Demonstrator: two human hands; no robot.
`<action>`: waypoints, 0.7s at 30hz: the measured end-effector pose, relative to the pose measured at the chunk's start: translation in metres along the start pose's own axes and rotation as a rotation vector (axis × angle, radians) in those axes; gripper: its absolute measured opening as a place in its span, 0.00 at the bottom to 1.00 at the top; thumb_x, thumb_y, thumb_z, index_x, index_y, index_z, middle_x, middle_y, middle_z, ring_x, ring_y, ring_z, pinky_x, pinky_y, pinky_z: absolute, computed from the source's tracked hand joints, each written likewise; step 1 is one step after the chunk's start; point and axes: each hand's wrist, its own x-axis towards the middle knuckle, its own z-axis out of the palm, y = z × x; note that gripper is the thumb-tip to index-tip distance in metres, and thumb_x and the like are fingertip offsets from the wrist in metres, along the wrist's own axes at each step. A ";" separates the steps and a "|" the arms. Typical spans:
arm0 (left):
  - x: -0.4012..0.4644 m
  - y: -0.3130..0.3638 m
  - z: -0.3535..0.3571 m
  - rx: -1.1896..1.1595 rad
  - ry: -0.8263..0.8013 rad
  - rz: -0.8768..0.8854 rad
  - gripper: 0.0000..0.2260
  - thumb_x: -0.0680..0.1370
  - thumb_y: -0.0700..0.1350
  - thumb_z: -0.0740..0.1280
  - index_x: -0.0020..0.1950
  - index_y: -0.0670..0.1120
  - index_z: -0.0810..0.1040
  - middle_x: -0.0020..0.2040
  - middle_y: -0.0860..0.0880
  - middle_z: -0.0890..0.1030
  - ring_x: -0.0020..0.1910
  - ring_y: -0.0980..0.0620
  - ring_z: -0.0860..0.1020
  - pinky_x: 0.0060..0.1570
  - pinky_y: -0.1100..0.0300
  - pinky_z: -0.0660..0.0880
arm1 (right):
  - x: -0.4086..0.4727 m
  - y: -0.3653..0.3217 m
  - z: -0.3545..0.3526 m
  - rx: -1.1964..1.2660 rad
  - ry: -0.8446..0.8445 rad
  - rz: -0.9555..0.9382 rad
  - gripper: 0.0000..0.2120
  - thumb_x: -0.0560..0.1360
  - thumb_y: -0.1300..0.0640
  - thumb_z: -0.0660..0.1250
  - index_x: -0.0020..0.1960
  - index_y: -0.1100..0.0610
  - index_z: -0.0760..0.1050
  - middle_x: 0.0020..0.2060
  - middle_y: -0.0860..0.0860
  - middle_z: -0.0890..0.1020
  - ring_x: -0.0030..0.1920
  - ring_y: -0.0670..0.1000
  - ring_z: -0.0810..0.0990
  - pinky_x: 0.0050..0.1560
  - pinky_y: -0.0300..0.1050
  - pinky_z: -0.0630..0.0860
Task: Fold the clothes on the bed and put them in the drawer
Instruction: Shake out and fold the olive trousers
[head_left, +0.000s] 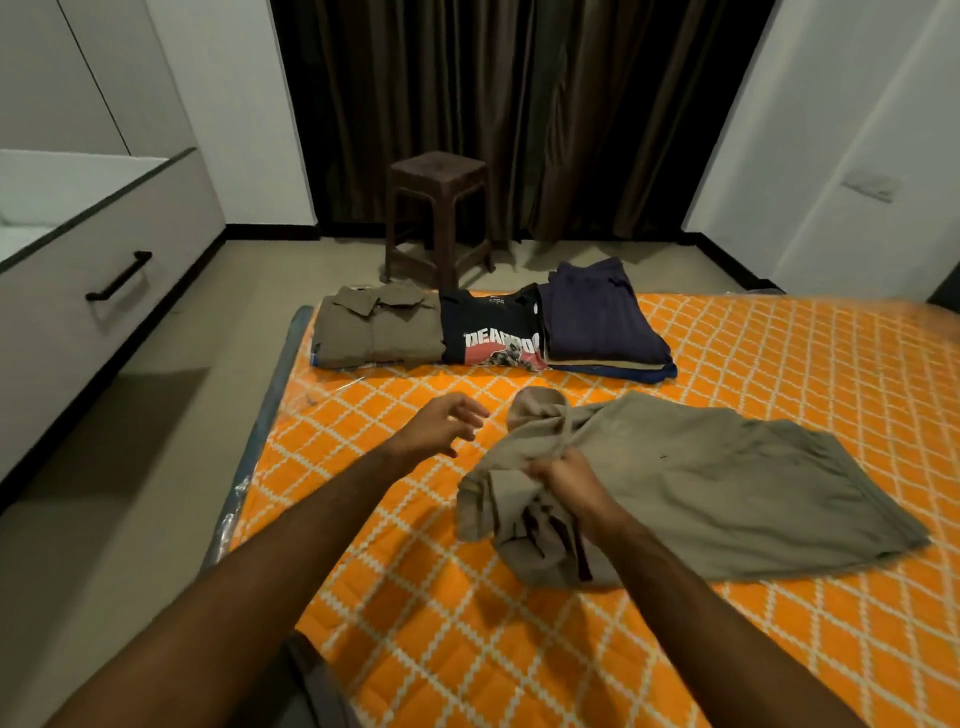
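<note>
Across the lower right of the view: a bed (727, 649), orange cover with a white diamond lattice, its left edge wrapped in clear plastic. Floor beside it pale grey.

Left wall: a drawer (130, 244) pulled open, white inside, black bar handle (119, 275) on its grey front. Nothing visible in the part of the inside that shows.

Far end of room: dark brown curtain (519, 104), full height. A brown plastic stool (441, 213) stands on the floor in front of it, just beyond the bed's far edge.

On the bed, near side: khaki trousers (727, 493), unfolded. Right portion lies flat and spread; left portion bunched and lifted, one twisted end poking up toward the far side.

Far edge of bed, three folded items in a row, touching: olive shirt (379, 332) at left, collar up; black T-shirt (493, 332) with white lettering and a red print in the middle; a short stack of dark navy clothes (602, 322) at right, tan and blue layers showing beneath.

Right hand (566, 478): fingers curled tight around the bunched fabric of the trousers, holding it off the cover.

Left hand (441, 426): held above the cover, fingers spread and loosely bent, holding nothing, just left of the twisted trouser end, not touching it.
</note>
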 end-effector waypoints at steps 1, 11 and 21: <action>0.002 -0.011 0.004 0.077 0.026 -0.031 0.10 0.79 0.38 0.67 0.60 0.46 0.78 0.59 0.42 0.80 0.52 0.46 0.79 0.41 0.54 0.74 | -0.005 -0.003 -0.021 0.132 -0.034 0.065 0.12 0.74 0.69 0.66 0.55 0.62 0.81 0.50 0.59 0.86 0.52 0.57 0.85 0.52 0.50 0.83; -0.004 -0.018 0.127 0.019 -0.333 -0.083 0.25 0.78 0.48 0.73 0.70 0.51 0.65 0.61 0.54 0.76 0.58 0.55 0.78 0.52 0.58 0.79 | -0.032 0.040 -0.140 0.336 0.060 0.122 0.18 0.78 0.65 0.69 0.67 0.63 0.75 0.59 0.58 0.84 0.58 0.58 0.84 0.56 0.52 0.82; 0.009 -0.020 0.146 0.565 0.033 0.530 0.17 0.81 0.48 0.61 0.70 0.54 0.73 0.64 0.51 0.74 0.60 0.52 0.75 0.56 0.53 0.75 | -0.028 0.027 -0.122 0.427 -0.082 0.147 0.18 0.80 0.59 0.68 0.69 0.62 0.75 0.62 0.60 0.82 0.61 0.60 0.82 0.64 0.57 0.78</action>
